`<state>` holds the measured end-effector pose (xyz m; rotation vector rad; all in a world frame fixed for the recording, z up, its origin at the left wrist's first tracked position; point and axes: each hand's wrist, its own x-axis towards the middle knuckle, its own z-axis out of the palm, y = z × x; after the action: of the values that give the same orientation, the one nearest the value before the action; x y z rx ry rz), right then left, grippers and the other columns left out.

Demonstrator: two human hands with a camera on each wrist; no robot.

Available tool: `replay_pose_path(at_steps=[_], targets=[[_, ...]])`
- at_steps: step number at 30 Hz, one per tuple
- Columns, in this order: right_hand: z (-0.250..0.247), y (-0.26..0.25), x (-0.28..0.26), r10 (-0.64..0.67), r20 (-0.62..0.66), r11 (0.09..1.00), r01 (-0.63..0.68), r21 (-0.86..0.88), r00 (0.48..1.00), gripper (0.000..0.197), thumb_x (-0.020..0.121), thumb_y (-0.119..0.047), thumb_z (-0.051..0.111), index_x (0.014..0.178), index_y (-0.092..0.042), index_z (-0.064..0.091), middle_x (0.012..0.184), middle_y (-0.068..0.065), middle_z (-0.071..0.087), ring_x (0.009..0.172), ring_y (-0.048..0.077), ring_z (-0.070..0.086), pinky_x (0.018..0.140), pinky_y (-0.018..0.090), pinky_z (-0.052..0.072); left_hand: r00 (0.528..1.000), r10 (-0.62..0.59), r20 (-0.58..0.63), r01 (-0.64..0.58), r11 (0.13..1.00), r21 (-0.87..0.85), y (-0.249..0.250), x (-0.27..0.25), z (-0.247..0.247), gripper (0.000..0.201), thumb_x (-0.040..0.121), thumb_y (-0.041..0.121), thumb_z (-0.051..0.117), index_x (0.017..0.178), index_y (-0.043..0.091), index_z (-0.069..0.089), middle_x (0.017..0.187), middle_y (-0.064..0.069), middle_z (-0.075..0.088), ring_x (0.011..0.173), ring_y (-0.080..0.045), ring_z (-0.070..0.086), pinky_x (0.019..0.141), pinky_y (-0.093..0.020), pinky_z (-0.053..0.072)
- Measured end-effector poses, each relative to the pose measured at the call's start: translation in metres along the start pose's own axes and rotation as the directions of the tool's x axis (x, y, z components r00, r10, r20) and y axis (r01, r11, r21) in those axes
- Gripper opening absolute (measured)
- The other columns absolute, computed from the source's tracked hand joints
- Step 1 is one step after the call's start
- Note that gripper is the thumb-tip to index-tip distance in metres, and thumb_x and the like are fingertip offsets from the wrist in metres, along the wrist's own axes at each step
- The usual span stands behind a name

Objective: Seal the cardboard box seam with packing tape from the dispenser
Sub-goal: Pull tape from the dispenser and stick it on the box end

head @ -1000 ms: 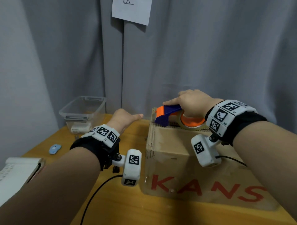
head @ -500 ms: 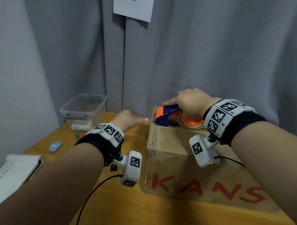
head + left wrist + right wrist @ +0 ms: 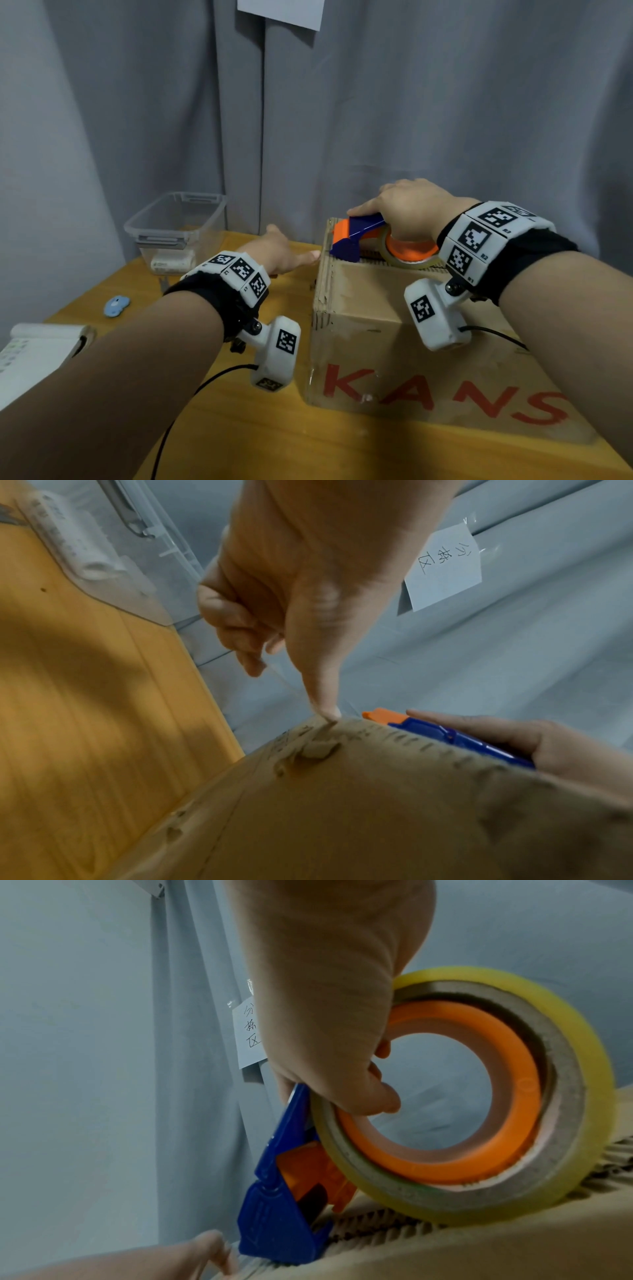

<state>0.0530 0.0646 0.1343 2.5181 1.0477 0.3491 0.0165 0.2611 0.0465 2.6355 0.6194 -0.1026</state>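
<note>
A brown cardboard box (image 3: 394, 308) with red letters stands on the wooden table (image 3: 239, 428). My right hand (image 3: 407, 209) grips a blue and orange tape dispenser (image 3: 356, 236) with its yellowish tape roll (image 3: 411, 253), fingers hooked through the core. The dispenser rests on the far left part of the box top, with its blue nose (image 3: 281, 1218) down on the corrugated edge. My left hand (image 3: 284, 250) is at the box's left side. Its straight thumb (image 3: 325, 710) touches the top edge just beside the nose, and its other fingers are curled, holding nothing.
A clear plastic bin (image 3: 178, 219) with a white item inside stands at the back left. A small blue object (image 3: 116, 305) and a white device (image 3: 34, 349) lie on the table's left side. A grey curtain (image 3: 445, 102) hangs close behind the box.
My left hand has moved right, and its thumb now reaches the box's top left edge. My right hand has kept the dispenser in about the same place.
</note>
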Motion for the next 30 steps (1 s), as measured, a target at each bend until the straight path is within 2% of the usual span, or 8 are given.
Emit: replay_pose_path(at_steps=[5, 8, 12, 16, 20, 25, 27, 30], targets=[[0.000, 0.000, -0.001, 0.004, -0.010, 1.000, -0.004, 0.019, 1.000, 0.064, 0.089, -0.015, 0.048, 0.141, -0.049, 0.032, 0.122, -0.002, 0.054, 0.109, 0.023, 0.051, 0.074, 0.031, 0.034, 0.999, 0.024, 0.045, -0.030, 0.990, 0.134, 0.000, -0.007, -0.015, 0.104, 0.076, 0.070, 0.056, 0.149, 0.015, 0.007, 0.145, -0.018, 0.037, 0.117, -0.033, 0.053, 0.094, -0.043, 0.047], [0.001, 0.001, -0.002, 0.009, -0.018, 1.000, -0.009, 0.029, 1.000, 0.061, 0.090, -0.020, 0.049, 0.140, -0.050, 0.033, 0.121, -0.002, 0.055, 0.108, 0.024, 0.053, 0.074, 0.031, 0.035, 0.982, 0.174, -0.067, -0.184, 0.965, -0.189, 0.004, -0.013, -0.020, 0.078, 0.090, 0.058, 0.044, 0.144, 0.004, 0.028, 0.144, -0.016, 0.040, 0.128, -0.030, 0.044, 0.102, -0.038, 0.037], [0.001, 0.001, -0.002, 0.009, -0.029, 1.000, -0.008, 0.029, 1.000, 0.061, 0.090, -0.019, 0.048, 0.140, -0.050, 0.033, 0.122, -0.001, 0.054, 0.110, 0.025, 0.051, 0.076, 0.031, 0.035, 0.932, 0.330, 0.153, -0.036, 0.503, -0.863, 0.028, -0.055, -0.011, 0.076, 0.094, 0.062, 0.014, 0.148, 0.010, 0.021, 0.125, 0.002, 0.053, 0.116, -0.009, 0.050, 0.095, -0.024, 0.038], [0.002, -0.001, -0.005, 0.010, -0.056, 0.999, -0.007, 0.044, 0.998, 0.060, 0.091, -0.018, 0.047, 0.139, -0.050, 0.035, 0.122, -0.001, 0.055, 0.110, 0.026, 0.052, 0.081, 0.035, 0.041, 0.901, 0.395, 0.178, 0.009, 0.393, -0.920, 0.037, -0.061, 0.009, 0.077, 0.093, 0.060, -0.002, 0.149, 0.011, 0.018, 0.146, 0.001, 0.036, 0.132, -0.012, 0.034, 0.089, -0.022, 0.030], [0.003, -0.001, -0.005, 0.014, -0.051, 0.998, -0.011, 0.063, 0.999, 0.061, 0.089, -0.016, 0.048, 0.139, -0.049, 0.035, 0.125, -0.002, 0.055, 0.112, 0.026, 0.051, 0.079, 0.034, 0.040, 0.912, 0.352, 0.209, 0.108, 0.287, -0.952, 0.024, -0.047, 0.024, 0.084, 0.087, 0.071, -0.002, 0.150, 0.018, 0.013, 0.154, -0.004, 0.028, 0.141, -0.018, 0.027, 0.110, -0.031, 0.022], [0.004, -0.002, -0.003, 0.015, -0.056, 0.998, -0.011, 0.064, 0.998, 0.063, 0.088, -0.015, 0.049, 0.140, -0.048, 0.036, 0.124, -0.001, 0.055, 0.110, 0.026, 0.051, 0.077, 0.033, 0.038, 0.873, 0.426, 0.236, -0.017, 0.511, -0.859, 0.016, -0.049, 0.023, 0.084, 0.085, 0.071, -0.006, 0.134, 0.024, 0.044, 0.139, -0.008, 0.050, 0.134, -0.024, 0.040, 0.114, -0.033, 0.027], [0.004, -0.003, -0.005, 0.018, -0.074, 0.998, -0.014, 0.059, 0.997, 0.061, 0.088, -0.019, 0.050, 0.140, -0.048, 0.035, 0.120, 0.000, 0.055, 0.108, 0.026, 0.052, 0.077, 0.034, 0.037, 0.918, 0.359, 0.166, -0.074, 0.570, -0.818, 0.023, -0.060, 0.011, 0.079, 0.094, 0.058, -0.004, 0.144, 0.011, 0.034, 0.147, -0.009, 0.038, 0.139, -0.026, 0.028, 0.094, -0.022, 0.034], [0.007, -0.002, -0.007, 0.027, -0.103, 0.999, -0.022, 0.050, 0.994, 0.057, 0.090, -0.027, 0.050, 0.140, -0.049, 0.033, 0.117, 0.002, 0.053, 0.109, 0.027, 0.051, 0.077, 0.033, 0.034, 0.924, 0.375, 0.079, -0.140, 0.522, -0.842, 0.034, -0.068, 0.006, 0.075, 0.097, 0.051, -0.005, 0.147, 0.002, 0.023, 0.155, -0.016, 0.020, 0.140, -0.029, 0.020, 0.079, -0.033, 0.035]])
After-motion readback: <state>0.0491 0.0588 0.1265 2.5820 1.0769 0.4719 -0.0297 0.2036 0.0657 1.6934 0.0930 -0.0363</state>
